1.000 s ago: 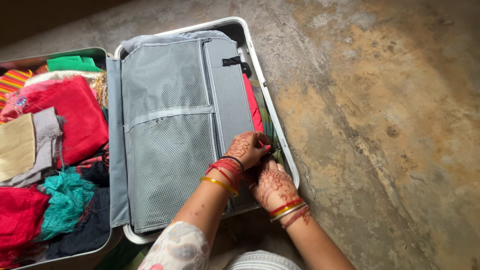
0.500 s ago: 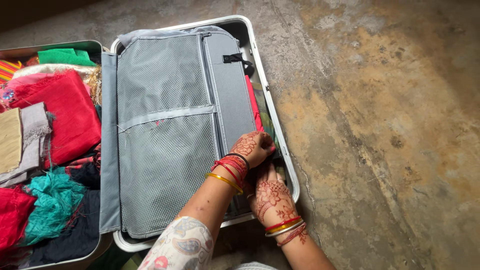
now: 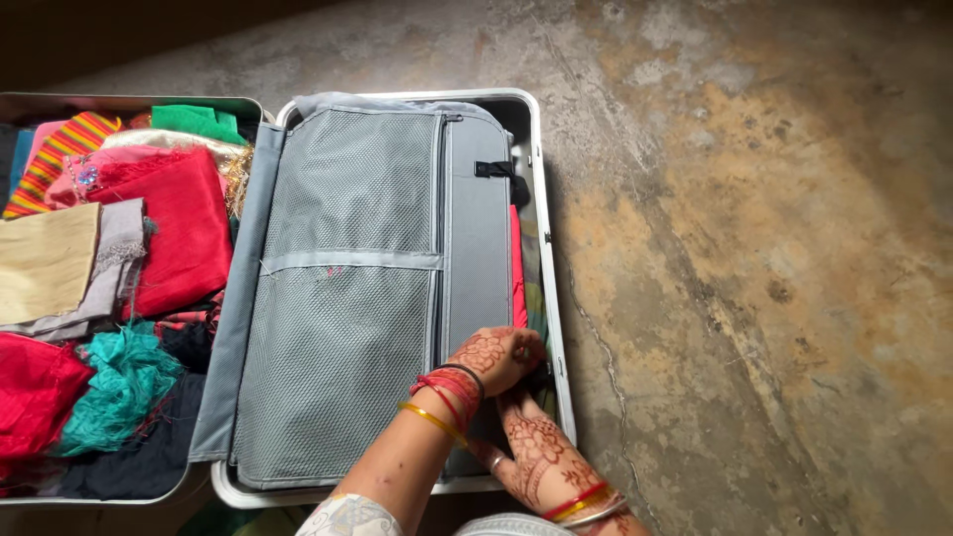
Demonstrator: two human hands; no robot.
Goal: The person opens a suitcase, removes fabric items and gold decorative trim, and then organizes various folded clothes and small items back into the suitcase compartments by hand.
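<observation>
We kept the grey mesh divider (image 3: 347, 298) flat over the suitcase's (image 3: 549, 298) right half on the concrete floor (image 3: 754, 248); our left hand (image 3: 496, 357) and right hand (image 3: 531, 442), close together, pinched its right edge, fingertips hidden. Folded clothes (image 3: 109, 288) filled the left half, cut off

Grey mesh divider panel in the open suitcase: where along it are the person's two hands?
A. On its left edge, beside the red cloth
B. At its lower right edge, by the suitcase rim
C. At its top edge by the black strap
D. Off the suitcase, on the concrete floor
B: the left hand and right hand both press at the lower right edge of the grey mesh divider panel, against the pale suitcase rim.
</observation>
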